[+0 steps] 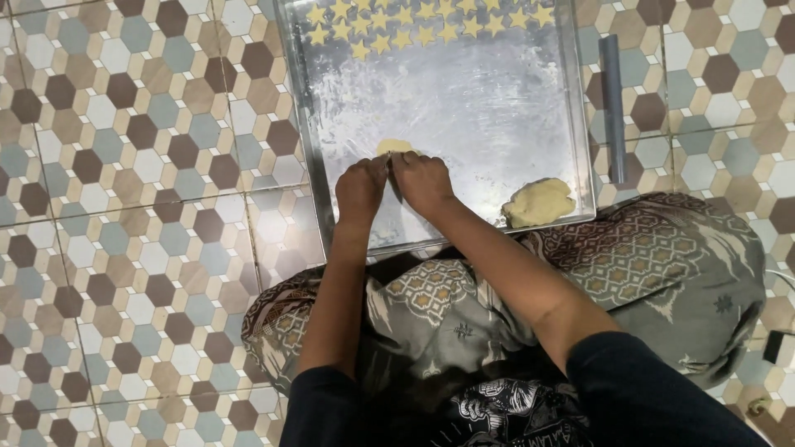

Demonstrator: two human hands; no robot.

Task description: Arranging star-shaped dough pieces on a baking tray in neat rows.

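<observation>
Both hands, left hand (361, 189) and right hand (422, 182), are pressing closed over a small dough piece (394, 146) mid-tray (580, 124), on the floor; pressing unevenly is risking tearing it.

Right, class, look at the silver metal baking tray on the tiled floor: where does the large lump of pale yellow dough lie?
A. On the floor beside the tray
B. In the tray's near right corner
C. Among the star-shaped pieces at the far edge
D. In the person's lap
B: the large lump of pale yellow dough lies inside the silver metal baking tray, at its near right corner, apart from both hands.
</observation>
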